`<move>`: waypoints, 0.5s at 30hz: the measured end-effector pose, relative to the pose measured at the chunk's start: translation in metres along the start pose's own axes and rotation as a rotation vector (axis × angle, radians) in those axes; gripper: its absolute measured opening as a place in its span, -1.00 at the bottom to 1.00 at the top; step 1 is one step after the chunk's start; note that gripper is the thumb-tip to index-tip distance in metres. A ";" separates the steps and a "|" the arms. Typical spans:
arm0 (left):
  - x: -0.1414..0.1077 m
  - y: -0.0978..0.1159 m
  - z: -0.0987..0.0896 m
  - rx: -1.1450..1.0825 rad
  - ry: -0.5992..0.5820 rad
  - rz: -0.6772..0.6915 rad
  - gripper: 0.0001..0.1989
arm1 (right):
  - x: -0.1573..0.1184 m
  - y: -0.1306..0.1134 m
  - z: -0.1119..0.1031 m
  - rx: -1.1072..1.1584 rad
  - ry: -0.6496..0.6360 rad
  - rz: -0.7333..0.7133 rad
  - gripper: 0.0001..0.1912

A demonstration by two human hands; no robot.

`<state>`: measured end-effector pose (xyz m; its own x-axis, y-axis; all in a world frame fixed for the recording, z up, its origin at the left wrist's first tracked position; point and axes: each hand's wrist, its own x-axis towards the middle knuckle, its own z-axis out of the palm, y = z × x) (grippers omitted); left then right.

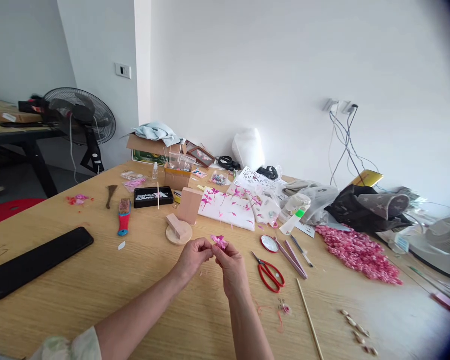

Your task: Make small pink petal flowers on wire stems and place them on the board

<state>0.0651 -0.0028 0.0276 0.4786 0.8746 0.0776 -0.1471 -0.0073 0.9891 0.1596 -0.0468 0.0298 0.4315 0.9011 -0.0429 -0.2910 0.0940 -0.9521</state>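
Observation:
A small pink and white flower point(219, 242) is pinched in my right hand point(228, 260), its petals standing up above the fingertips. My left hand point(195, 255) meets it from the left, thumb and forefinger pressed together at the flower's base; whatever lies between those fingertips is too small to make out. Beyond the hands, a white sheet point(227, 212) carries several magenta blossoms on thin stems. To the right lie red-handled scissors point(270, 275), a round red-rimmed mirror point(269, 243) and pink tweezers point(294, 260). Left of the hands, a wooden block point(177, 226) rests on a round wooden disc point(179, 233).
A long black tray point(39, 261) and a red-handled brush point(124, 217) lie at left. A black box point(153, 197) holds white pieces. At right are a heap of pink strands point(356, 255), a wooden stick point(309, 319) and a glue bottle point(295, 220). A fan point(83, 116) stands behind.

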 end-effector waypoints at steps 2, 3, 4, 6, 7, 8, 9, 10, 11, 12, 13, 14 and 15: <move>0.003 0.002 0.002 -0.015 0.003 -0.016 -0.82 | 0.004 -0.004 -0.002 -0.002 0.000 -0.002 -0.87; 0.004 0.002 0.003 -0.027 0.002 -0.023 -0.83 | 0.005 -0.005 -0.003 0.008 0.009 -0.013 -0.87; 0.006 0.002 0.004 -0.038 -0.005 -0.027 -0.83 | 0.007 -0.006 -0.003 0.021 0.021 -0.028 -0.87; 0.010 0.001 0.007 -0.055 -0.021 -0.022 -0.82 | 0.009 -0.006 -0.004 0.044 0.041 -0.058 -0.88; 0.012 0.000 0.008 -0.057 -0.026 -0.014 -0.81 | 0.010 -0.006 -0.003 0.054 0.049 -0.072 -0.88; 0.014 -0.001 0.009 -0.053 -0.026 -0.004 -0.80 | 0.012 -0.005 -0.003 0.064 0.055 -0.087 -0.88; 0.017 -0.002 0.010 -0.045 -0.024 0.005 -0.80 | 0.013 -0.003 -0.003 0.073 0.061 -0.102 -0.88; 0.019 -0.003 0.011 -0.035 -0.020 0.013 -0.81 | 0.014 -0.002 -0.003 0.079 0.065 -0.115 -0.88; 0.021 -0.004 0.011 -0.025 -0.016 0.020 -0.82 | 0.016 -0.002 -0.004 0.077 0.066 -0.125 -0.88; 0.023 -0.006 0.011 -0.016 -0.016 0.028 -0.82 | 0.018 -0.002 -0.006 0.064 0.060 -0.127 -0.88; 0.025 -0.007 0.011 -0.010 -0.020 0.037 -0.83 | 0.019 -0.003 -0.010 0.036 0.047 -0.120 -0.87; 0.027 -0.007 0.009 -0.003 -0.025 0.044 -0.83 | 0.021 -0.006 -0.015 -0.013 0.030 -0.105 -0.85; 0.028 -0.008 0.008 0.006 -0.028 0.048 -0.84 | 0.021 -0.011 -0.020 -0.081 0.025 -0.096 -0.81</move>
<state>0.0868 0.0182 0.0228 0.4952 0.8593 0.1280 -0.1648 -0.0517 0.9850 0.1891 -0.0377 0.0334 0.4757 0.8786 0.0427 -0.1778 0.1436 -0.9735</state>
